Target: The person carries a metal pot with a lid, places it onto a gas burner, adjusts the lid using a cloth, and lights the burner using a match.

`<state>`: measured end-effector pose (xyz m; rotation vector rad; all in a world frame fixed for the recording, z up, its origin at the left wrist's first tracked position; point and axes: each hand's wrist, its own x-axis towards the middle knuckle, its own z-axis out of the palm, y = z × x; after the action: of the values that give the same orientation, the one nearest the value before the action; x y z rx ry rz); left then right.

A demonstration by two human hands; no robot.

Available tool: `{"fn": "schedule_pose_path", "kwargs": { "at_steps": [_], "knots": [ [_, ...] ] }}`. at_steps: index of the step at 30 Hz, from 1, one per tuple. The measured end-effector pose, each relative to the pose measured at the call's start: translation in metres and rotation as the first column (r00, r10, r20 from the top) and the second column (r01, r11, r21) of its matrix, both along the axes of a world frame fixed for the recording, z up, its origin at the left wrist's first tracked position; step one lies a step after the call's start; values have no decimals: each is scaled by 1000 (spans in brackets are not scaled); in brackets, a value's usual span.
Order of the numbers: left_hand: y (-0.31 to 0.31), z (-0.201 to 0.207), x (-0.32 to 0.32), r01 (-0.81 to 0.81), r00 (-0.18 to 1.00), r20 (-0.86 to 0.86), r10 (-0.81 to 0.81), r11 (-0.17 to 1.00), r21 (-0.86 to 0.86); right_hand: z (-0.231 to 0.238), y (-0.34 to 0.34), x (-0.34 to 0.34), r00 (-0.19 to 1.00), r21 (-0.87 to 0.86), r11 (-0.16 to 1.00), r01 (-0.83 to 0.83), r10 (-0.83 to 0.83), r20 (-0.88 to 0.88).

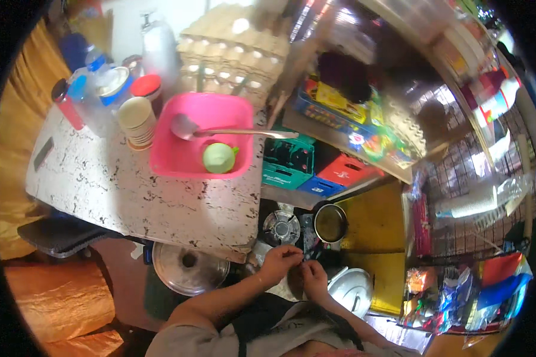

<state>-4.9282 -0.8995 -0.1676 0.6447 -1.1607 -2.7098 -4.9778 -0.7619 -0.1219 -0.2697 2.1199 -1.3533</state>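
My left hand (281, 263) and my right hand (314, 278) are close together in front of my body, low in the head view. The fingers of both are curled into a pinch. Whatever lies between the fingertips, if anything, is too small to make out. Just beyond them is a round metal stove burner (281, 226). A round pan (330, 223) with a dark inside sits to the right of the burner. Beside my right forearm rests a silver pot lid (352, 291). Left of my left forearm is a larger metal lid (190, 271) with a dark knob.
A speckled table (178, 205) holds a pink basin (238, 157) with a ladle (186, 126) and a green cup (219, 158). Stacked cups (137, 119), bottles and egg trays (229, 53) stand behind. Drink crates (286, 163) sit under a shelf; packets (482, 291) hang at right.
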Motion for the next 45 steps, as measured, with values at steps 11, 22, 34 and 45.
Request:
{"fn": "schedule_pose_path", "kwargs": {
  "at_steps": [11,22,34,45],
  "knots": [
    [-15,21,29,-69,997,-65,29,611,-788,-44,-17,-7,964,-49,968,247,-251,-85],
    [-4,-22,16,-119,978,-8,211,522,-844,-76,-36,-21,915,-216,893,395,-361,182],
    [48,-160,-18,-31,959,16,283,161,-986,-193,12,-68,960,77,962,260,-249,-127],
    [35,-204,-69,-92,782,311,540,593,-800,-349,94,-100,983,-18,983,183,-183,2]
  ]
}}
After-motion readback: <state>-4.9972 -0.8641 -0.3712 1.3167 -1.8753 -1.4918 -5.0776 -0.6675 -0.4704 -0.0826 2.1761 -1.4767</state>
